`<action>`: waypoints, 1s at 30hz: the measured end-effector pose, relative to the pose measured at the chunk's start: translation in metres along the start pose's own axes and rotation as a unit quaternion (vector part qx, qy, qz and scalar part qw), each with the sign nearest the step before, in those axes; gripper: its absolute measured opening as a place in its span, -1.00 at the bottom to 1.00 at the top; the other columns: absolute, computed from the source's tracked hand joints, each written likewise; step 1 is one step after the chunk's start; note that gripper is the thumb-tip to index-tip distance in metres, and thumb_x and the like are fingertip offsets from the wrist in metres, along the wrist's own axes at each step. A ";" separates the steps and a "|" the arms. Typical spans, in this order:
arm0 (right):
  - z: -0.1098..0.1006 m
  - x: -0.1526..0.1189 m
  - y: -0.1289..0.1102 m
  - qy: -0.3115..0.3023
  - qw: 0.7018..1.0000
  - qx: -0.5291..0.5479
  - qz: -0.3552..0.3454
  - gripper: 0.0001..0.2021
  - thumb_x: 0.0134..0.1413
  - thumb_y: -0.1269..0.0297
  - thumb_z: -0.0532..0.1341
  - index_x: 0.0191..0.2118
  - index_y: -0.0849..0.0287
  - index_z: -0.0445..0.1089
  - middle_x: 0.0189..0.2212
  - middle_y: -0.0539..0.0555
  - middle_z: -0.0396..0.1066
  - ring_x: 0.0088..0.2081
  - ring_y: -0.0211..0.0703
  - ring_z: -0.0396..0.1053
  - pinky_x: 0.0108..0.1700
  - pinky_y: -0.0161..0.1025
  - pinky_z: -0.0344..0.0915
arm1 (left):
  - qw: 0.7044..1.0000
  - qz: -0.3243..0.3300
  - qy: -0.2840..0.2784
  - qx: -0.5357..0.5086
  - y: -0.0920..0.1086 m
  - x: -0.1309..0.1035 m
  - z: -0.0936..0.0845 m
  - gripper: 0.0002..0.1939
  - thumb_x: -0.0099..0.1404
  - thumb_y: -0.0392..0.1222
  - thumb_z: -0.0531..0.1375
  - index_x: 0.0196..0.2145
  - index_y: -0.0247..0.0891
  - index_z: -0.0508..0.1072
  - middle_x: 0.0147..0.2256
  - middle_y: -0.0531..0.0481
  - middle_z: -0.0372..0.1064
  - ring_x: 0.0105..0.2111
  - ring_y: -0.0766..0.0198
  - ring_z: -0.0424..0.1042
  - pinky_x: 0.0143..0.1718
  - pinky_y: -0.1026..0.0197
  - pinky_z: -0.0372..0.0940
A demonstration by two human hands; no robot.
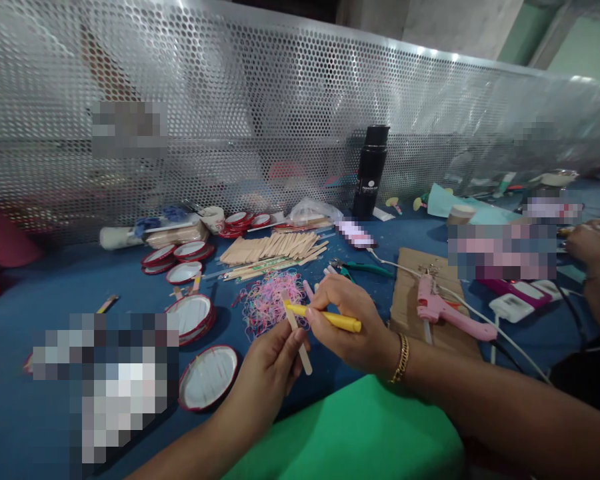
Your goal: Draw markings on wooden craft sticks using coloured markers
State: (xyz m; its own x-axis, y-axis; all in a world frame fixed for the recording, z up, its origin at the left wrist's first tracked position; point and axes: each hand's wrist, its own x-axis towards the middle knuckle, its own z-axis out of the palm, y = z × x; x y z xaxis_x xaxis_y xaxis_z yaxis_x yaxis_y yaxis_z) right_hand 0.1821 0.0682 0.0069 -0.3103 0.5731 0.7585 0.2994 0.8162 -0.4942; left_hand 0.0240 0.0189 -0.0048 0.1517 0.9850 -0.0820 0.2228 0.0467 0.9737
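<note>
A wooden popsicle stick [304, 358] is pinched in my left hand [275, 357], tilted with its upper end away from me. My right hand [347, 320] grips a yellow marker [337, 320] like a pen. The marker's tip meets the stick near its upper end, where a yellow patch shows. Just beyond my hands lies a heap of thin coloured rubber bands [265, 300]. Behind it a pile of plain popsicle sticks [270, 247] is spread out.
Several red-rimmed round lids [209, 377] lie on the left of the blue table. A pink glue gun [450, 313] rests on cardboard [405, 267] at right, near green-handled pliers [367, 268]. A black bottle [371, 170] stands by the perforated metal screen [290, 107]. Another person's hand [597, 247] is far right.
</note>
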 end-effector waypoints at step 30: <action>0.000 0.001 0.001 0.006 1.000 0.003 -0.007 -0.86 0.08 0.40 0.15 -0.47 0.14 0.20 -0.53 -0.03 0.32 -0.44 -0.23 0.25 -0.27 -0.17 0.19 | 1.000 0.006 -0.001 0.024 -0.001 0.000 0.000 -0.62 0.34 0.12 0.02 -0.42 -0.24 0.30 -0.64 0.20 0.13 -0.71 0.45 0.05 -0.70 0.39 -0.04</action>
State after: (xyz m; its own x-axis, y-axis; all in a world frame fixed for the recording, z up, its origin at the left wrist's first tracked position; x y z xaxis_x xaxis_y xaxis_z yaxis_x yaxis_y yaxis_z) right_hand 0.1823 0.0694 0.0071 -0.3028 0.5614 0.7701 0.2901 0.8240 -0.4867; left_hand 0.0235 0.0185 -0.0057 0.1574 0.9849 -0.0716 0.2678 0.0272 0.9631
